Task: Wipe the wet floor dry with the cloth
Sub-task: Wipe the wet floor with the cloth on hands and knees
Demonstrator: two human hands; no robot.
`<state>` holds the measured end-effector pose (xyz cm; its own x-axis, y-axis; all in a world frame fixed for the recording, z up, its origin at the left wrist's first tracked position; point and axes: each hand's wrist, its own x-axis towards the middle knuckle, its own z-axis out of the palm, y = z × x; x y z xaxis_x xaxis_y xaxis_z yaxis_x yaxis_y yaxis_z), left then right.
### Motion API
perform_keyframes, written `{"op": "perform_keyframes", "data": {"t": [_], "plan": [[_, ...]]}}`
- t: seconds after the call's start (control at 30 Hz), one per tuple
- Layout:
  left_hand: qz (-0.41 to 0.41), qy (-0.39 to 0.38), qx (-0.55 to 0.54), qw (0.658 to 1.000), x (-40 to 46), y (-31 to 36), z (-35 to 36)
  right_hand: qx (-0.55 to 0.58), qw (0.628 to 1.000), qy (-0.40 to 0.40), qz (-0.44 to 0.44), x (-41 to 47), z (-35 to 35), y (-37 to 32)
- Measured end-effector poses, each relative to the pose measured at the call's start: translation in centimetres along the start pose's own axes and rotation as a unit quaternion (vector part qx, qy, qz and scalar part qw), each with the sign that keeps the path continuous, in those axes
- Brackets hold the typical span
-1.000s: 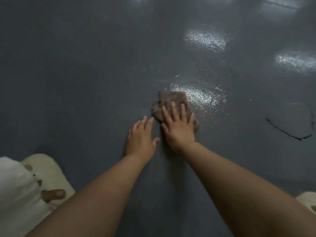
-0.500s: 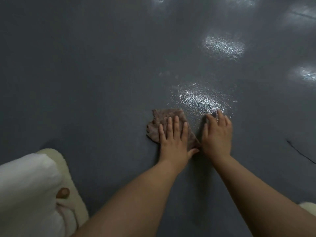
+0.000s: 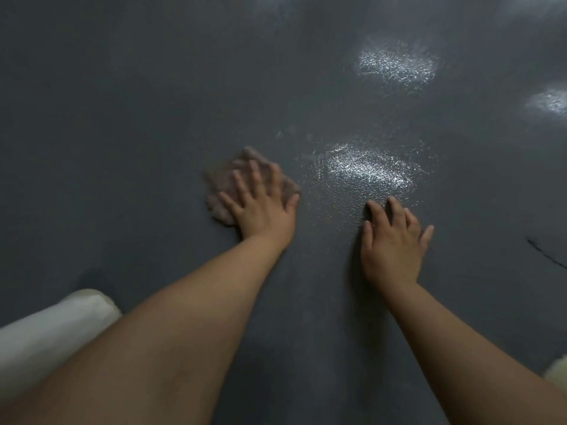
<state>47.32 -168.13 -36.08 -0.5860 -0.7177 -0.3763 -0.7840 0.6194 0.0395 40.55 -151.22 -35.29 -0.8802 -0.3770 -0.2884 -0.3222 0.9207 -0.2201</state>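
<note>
A crumpled brown cloth (image 3: 222, 182) lies on the dark grey floor (image 3: 138, 118), blurred. My left hand (image 3: 264, 207) presses flat on it with fingers spread, covering its right half. To its right, a wet patch (image 3: 365, 170) glistens on the floor. My right hand (image 3: 392, 240) rests flat on the floor just below that patch, fingers straight, holding nothing and well apart from the cloth.
My white-clothed knee (image 3: 52, 329) is at the lower left. A pale slipper edge (image 3: 557, 371) shows at the right border. A dark crack line (image 3: 546, 256) marks the floor at the right. More shiny patches (image 3: 395, 64) lie farther back right.
The cloth passed from under my right hand to under my left hand. My left hand has since slid it leftwards, away from the wet patch, while my right hand stayed flat on the floor.
</note>
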Motion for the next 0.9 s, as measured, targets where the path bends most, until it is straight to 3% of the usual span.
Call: {"op": "perform_keyframes", "data": {"t": [0.13,0.33,0.43,0.57,0.73,0.8,0.9], "plan": [[0.227,-0.036,0.068,0.971,0.0,4.3,-0.2,0.014,1.000,0.008,0.018,-0.2,0.0,-0.4],[0.279,-0.036,0.106,0.954,4.8,5.4,-1.8,0.007,0.999,-0.007,0.050,-0.2,0.3,-1.3],[0.228,-0.034,0.073,0.970,6.9,4.2,-3.0,0.011,0.998,-0.006,0.056,-0.2,0.3,-1.5],[0.069,-0.013,0.001,0.998,8.7,-1.0,-3.4,0.009,0.999,-0.004,0.049,-0.2,0.3,-1.4],[-0.139,0.021,-0.058,0.988,6.5,-8.9,-2.6,0.010,0.999,-0.006,0.042,-0.2,0.1,-1.3],[-0.155,0.033,-0.067,0.985,5.4,-8.5,-1.9,0.011,0.999,-0.006,0.042,0.0,-0.2,-1.2],[-0.075,0.024,-0.037,0.996,3.3,-5.5,-0.9,0.018,0.999,-0.005,0.038,0.1,-0.5,-1.1]]}}
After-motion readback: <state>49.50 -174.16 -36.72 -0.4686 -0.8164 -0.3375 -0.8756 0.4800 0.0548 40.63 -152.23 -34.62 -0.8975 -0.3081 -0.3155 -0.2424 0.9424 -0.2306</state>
